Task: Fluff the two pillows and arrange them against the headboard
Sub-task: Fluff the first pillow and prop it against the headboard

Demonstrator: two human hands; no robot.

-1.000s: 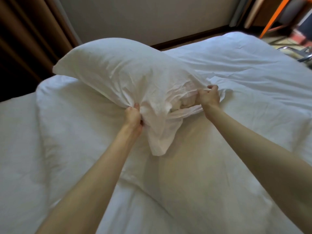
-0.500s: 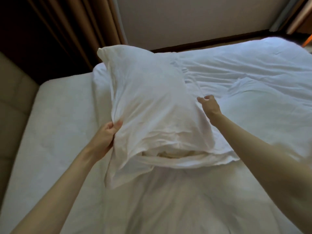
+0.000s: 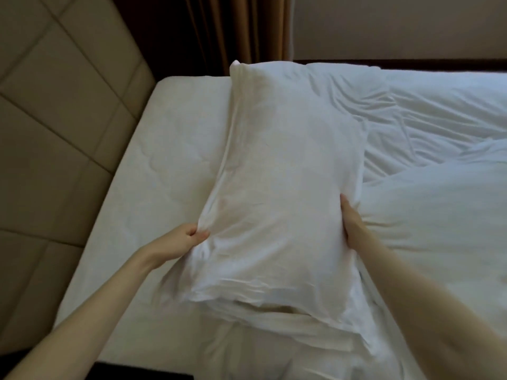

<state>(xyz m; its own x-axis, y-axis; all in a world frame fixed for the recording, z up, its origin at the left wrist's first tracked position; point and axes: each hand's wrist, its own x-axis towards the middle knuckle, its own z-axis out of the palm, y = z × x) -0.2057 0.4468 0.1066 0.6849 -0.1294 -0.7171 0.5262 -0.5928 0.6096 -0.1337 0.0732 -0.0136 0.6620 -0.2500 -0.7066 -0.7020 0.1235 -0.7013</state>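
A white pillow (image 3: 285, 182) in a loose case is held lengthwise above the bed, its far corner toward the curtain. My left hand (image 3: 186, 238) pinches the case at the pillow's left edge. Flat against the pillow's right edge, my right hand (image 3: 352, 223) presses in, its fingers partly hidden behind the fabric. The open end of the case hangs toward me. A padded beige headboard (image 3: 55, 138) stands at the left. I see only one pillow.
The bare white mattress (image 3: 164, 149) lies between the pillow and the headboard. A rumpled white duvet (image 3: 439, 174) covers the right side of the bed. Brown curtains (image 3: 241, 31) hang at the far end beside a plain wall.
The pillow has swung left toward the headboard side and turned lengthwise. My right hand went from its far edge to its right side. The view has panned left, bringing the headboard in.
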